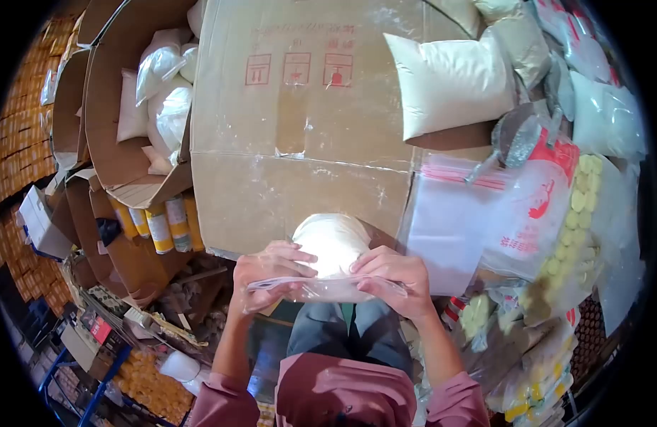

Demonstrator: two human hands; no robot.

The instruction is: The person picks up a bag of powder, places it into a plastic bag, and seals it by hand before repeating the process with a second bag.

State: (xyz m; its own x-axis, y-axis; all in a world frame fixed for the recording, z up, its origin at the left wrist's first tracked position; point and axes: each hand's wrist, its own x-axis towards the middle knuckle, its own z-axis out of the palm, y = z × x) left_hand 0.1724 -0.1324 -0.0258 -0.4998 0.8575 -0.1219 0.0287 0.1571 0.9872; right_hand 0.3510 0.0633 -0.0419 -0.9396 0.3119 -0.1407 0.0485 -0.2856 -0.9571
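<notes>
Pinching the white-filled bag (331, 245) by its mouth, our left hand (268, 274) and right hand (400, 279) seem to hold it taut while the cardboard (300, 192) bears its weight. Flat bags (449, 220) lie near our right hand, likely within reach but crowding that side. Farther, a plump bag (449, 82) rests on the cardboard, a scoop (517, 139) beside it.

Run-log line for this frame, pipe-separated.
left hand: on bag edge | right hand: on bag edge | white-filled plastic bag: at cardboard's near edge
</notes>
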